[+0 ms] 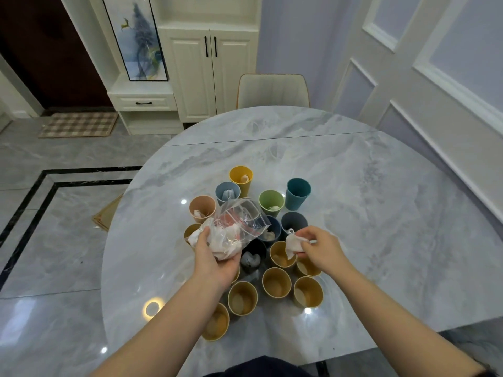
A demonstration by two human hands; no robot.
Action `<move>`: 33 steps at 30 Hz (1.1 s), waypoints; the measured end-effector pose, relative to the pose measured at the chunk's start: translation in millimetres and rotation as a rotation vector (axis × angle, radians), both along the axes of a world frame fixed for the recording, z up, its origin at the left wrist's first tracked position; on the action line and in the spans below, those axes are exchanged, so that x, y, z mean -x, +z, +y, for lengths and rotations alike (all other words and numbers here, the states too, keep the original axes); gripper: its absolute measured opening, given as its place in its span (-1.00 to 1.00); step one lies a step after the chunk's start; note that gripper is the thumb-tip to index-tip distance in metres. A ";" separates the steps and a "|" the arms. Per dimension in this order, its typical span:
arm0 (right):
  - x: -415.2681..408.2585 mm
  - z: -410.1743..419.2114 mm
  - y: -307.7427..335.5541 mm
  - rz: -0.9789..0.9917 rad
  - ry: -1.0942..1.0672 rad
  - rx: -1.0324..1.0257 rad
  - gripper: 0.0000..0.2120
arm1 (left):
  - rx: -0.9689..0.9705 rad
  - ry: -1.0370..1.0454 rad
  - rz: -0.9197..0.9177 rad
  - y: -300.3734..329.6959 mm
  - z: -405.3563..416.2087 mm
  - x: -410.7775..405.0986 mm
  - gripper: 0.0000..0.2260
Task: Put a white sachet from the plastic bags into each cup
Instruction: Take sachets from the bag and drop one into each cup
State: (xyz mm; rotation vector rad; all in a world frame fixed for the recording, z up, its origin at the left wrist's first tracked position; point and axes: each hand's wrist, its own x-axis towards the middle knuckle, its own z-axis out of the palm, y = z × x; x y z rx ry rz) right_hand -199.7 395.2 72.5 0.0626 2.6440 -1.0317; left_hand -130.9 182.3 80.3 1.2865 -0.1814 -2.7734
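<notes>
Overhead, looking down on a round grey marble-patterned table with a straight seam across its far part and glossy light spots on the top. Beyond it, a cream upholstered chair pushed up to the far edge. Behind that, a white cabinet with 2 doors and black handles, a drawer unit to its left, and a framed painting in blue tones above the drawer. Dark door at far left with a checked mat on the polished grey tiled floor, black inlay lines running through the tiles. Pale lilac panelled wall on the right.

Clustered mid-table, cups of several colours: yellow cup, light blue cup, pink cup, green cup, each with something white inside; teal cup standing just beside the green one, contents not visible. Nearer, several mustard paper cups showing bare bottoms.

Left hand gripping a clear plastic bag from below, fingers curled round its bunched lower part, white sachets visible inside, bag raised above the cups. Right hand pinching 1 white sachet between thumb and fingers, held over the near mustard cups, just beside a dark blue cup.
</notes>
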 end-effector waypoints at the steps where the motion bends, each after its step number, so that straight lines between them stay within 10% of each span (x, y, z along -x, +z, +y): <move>1: -1.9 -1.9 -5.8 -0.031 0.012 -0.016 -0.75 | -0.005 -0.005 -0.008 0.9 0.6 -1.8 -0.58; 10: -7.4 -23.0 -9.6 -0.103 0.132 -0.132 -0.63 | -0.036 -0.021 -0.006 9.0 1.5 -13.5 -0.58; 16: -22.5 -48.9 63.2 0.454 0.153 0.259 -0.83 | 0.002 -0.033 0.011 8.2 -0.9 -12.2 -0.56; 28: -26.5 -69.3 73.4 0.204 0.476 -0.176 -0.53 | 0.049 -0.234 0.060 23.1 16.0 -12.5 -0.57; 33: -24.4 -64.2 70.3 0.258 0.409 -0.182 -0.72 | 0.043 -0.283 0.059 23.1 14.8 -14.3 -0.53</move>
